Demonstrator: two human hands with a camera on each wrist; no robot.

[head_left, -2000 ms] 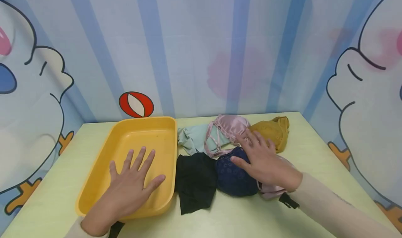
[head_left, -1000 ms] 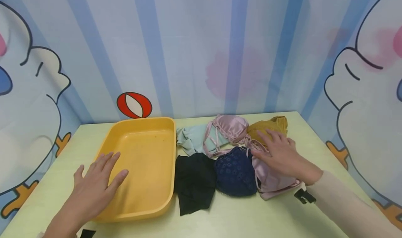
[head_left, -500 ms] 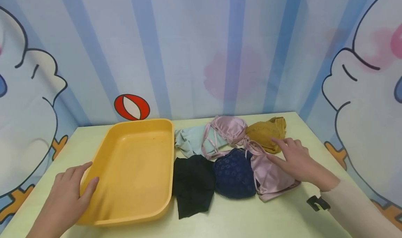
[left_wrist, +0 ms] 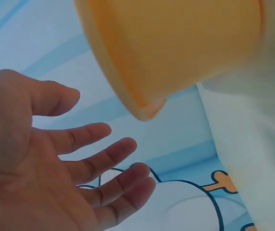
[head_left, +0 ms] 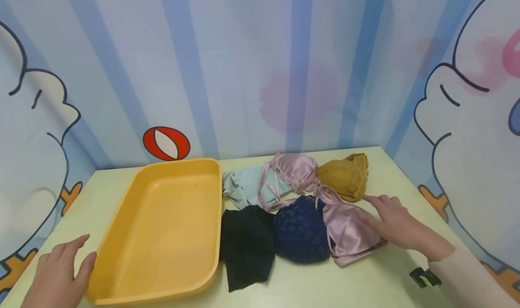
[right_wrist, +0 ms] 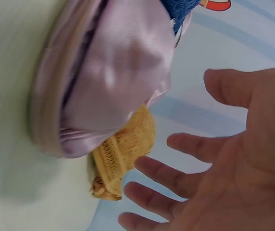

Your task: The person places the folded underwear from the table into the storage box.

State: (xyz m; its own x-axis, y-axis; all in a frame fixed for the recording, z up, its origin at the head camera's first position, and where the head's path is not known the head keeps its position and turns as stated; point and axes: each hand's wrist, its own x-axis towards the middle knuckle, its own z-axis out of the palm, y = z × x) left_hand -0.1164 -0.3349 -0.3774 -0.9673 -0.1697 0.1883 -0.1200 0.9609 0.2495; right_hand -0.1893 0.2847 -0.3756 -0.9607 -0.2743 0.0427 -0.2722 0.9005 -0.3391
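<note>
My left hand (head_left: pixel 58 269) is beside the left rim of a yellow plastic tray (head_left: pixel 96 258), fingers loosely extended and holding nothing. In the left wrist view the tray's outer wall (left_wrist: pixel 190 43) rises past the thumb and fingers. At the right, my right hand (head_left: pixel 400 224) hovers with relaxed fingers by a pink satin bra (head_left: pixel 351 231), overlapping its edge in the head view. The right wrist view has a gap between the fingers and the pink cup (right_wrist: pixel 123 62). A mustard bra (head_left: pixel 343 177) lies just beyond, and a navy lace bra (head_left: pixel 302 233) lies left of the pink one.
A black folded garment (head_left: pixel 248 247) lies against the tray's right side. Behind it are a mint-green garment (head_left: pixel 253 184) and another pink satin bra (head_left: pixel 294 168) with trailing straps. A printed cloth backdrop (head_left: pixel 243 73) stands along the table's (head_left: pixel 308 285) back edge.
My left hand has moved left from over the tray to outside its left rim. My right hand has shifted right from above the navy bra to the pink bra's right edge. The garments stay put.
</note>
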